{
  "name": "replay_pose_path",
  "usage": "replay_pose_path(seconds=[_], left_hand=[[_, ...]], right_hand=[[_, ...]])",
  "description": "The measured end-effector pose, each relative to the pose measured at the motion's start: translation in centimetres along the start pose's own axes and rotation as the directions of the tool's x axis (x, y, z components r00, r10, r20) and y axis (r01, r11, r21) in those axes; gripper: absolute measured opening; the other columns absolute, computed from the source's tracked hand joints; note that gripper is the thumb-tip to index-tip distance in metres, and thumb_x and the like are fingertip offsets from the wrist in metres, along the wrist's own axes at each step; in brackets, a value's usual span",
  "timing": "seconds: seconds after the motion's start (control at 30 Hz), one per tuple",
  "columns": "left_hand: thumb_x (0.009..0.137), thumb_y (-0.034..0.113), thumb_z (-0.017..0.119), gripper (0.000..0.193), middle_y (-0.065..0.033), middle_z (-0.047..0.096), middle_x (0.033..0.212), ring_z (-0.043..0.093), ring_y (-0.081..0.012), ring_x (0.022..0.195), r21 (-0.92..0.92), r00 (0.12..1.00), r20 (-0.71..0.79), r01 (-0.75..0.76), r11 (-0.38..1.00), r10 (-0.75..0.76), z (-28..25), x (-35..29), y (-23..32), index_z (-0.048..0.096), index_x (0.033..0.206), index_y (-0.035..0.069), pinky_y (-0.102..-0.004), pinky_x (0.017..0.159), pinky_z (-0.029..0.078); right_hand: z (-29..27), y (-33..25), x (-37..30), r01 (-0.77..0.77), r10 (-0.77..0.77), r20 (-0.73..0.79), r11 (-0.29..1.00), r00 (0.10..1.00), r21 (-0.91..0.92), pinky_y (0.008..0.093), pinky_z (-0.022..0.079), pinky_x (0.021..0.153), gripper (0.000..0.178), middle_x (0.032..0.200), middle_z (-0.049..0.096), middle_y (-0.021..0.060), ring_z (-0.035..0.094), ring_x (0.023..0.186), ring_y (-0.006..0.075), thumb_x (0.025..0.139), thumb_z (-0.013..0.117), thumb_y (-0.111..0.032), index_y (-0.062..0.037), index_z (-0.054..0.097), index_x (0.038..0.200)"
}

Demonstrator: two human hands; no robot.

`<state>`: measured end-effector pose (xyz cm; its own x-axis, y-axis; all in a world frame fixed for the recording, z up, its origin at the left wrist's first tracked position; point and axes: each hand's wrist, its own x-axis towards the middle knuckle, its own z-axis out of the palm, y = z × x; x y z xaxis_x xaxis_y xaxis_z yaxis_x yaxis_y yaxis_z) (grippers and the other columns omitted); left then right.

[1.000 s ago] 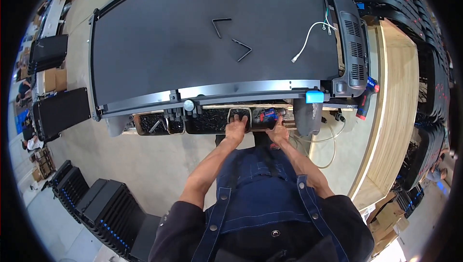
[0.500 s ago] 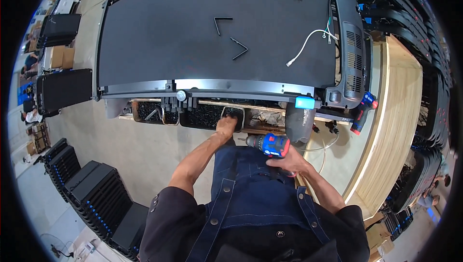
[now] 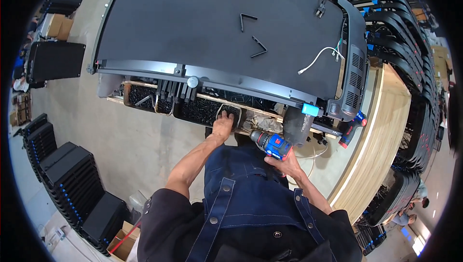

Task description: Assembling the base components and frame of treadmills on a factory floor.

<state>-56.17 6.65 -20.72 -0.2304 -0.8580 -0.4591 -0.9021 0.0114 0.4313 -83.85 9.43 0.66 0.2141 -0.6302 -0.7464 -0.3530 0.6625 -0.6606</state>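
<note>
My left hand (image 3: pixel 223 125) reaches into a small bin (image 3: pixel 239 119) of dark small parts, probably screws, under the near edge of a treadmill deck (image 3: pixel 193 26). Its fingers are apart, with the tips down among the parts; no piece shows between them. Close in front of my body, my right hand (image 3: pixel 288 164) is wrapped round the handle of a blue and red cordless drill (image 3: pixel 274 145). The drill's chuck points left and away, toward the bins. Left of the small bin is a longer bin (image 3: pixel 195 110) full of black pieces.
Two black L-shaped hex keys (image 3: pixel 261 49) and a white cable (image 3: pixel 316 60) lie on the deck. A second power tool (image 3: pixel 353 129) rests beyond the deck's right corner. A wooden crate wall (image 3: pixel 374 151) stands at right, stacked black frames (image 3: pixel 72 177) at lower left.
My view has shifted, so the deck appears tilted. My left hand stays at the small bin, its fingers more visible. The drill has turned, its chuck pointing farther away from me.
</note>
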Motion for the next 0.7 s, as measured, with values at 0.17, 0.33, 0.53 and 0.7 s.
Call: replay_pose_path(seconds=[0.17, 0.33, 0.53, 0.7], left_hand=[[0.084, 0.003, 0.062, 0.025, -0.0276, 0.063, 0.115, 0.071, -0.043, 0.095, -0.077, 0.998, -0.025, -0.051, 0.996, 0.049, 0.7, 0.2, -0.8, 0.062, 0.109, 0.002, -0.0487, 0.08, 0.06], [0.087, 0.009, 0.063, 0.017, -0.0215, 0.073, 0.103, 0.073, -0.039, 0.091, -0.323, 0.994, -0.104, -0.017, 0.946, -0.018, -1.4, -1.2, -1.7, 0.068, 0.102, 0.005, -0.0472, 0.077, 0.058], [0.088, 0.019, 0.08, 0.03, -0.0112, 0.076, 0.089, 0.072, -0.0195, 0.071, -0.803, 0.926, -0.018, 0.212, 0.558, -0.377, -3.0, -1.8, -0.9, 0.071, 0.11, 0.002, -0.0349, 0.064, 0.058], [0.096, 0.028, 0.076, 0.026, -0.0027, 0.069, 0.083, 0.066, -0.0114, 0.068, -0.882, 0.954, 0.257, 0.164, -0.441, -0.158, -7.3, -4.9, 1.9, 0.068, 0.105, 0.004, -0.0249, 0.061, 0.057]], right_hand=[[0.3, 0.0, 0.8, 0.077, -0.077, -0.005, 0.996, 0.997, -0.046, 0.0312, 0.054, 0.085, 0.042, 0.098, 0.07, 0.0049, 0.064, 0.089, 0.0136, 0.078, 0.086, -0.016, -0.0007, 0.066, 0.112], [0.4, 1.2, 1.6, 0.158, -0.161, -0.01, 0.977, 0.987, -0.142, 0.0323, 0.055, 0.087, 0.045, 0.099, 0.072, 0.0059, 0.065, 0.09, 0.0136, 0.078, 0.087, -0.018, 0.0003, 0.067, 0.114], [1.1, -2.2, 0.4, 0.096, -0.097, 0.005, 0.98, 0.995, -0.174, 0.0323, 0.055, 0.084, 0.041, 0.096, 0.07, 0.0041, 0.064, 0.086, 0.0127, 0.078, 0.085, -0.016, -0.0013, 0.067, 0.112], [1.1, -3.3, 0.3, 0.32, -0.32, 0.003, 0.947, 0.947, -0.017, 0.03, 0.054, 0.084, 0.04, 0.097, 0.071, 0.0026, 0.064, 0.087, 0.011, 0.078, 0.082, -0.011, -0.0021, 0.066, 0.114]])
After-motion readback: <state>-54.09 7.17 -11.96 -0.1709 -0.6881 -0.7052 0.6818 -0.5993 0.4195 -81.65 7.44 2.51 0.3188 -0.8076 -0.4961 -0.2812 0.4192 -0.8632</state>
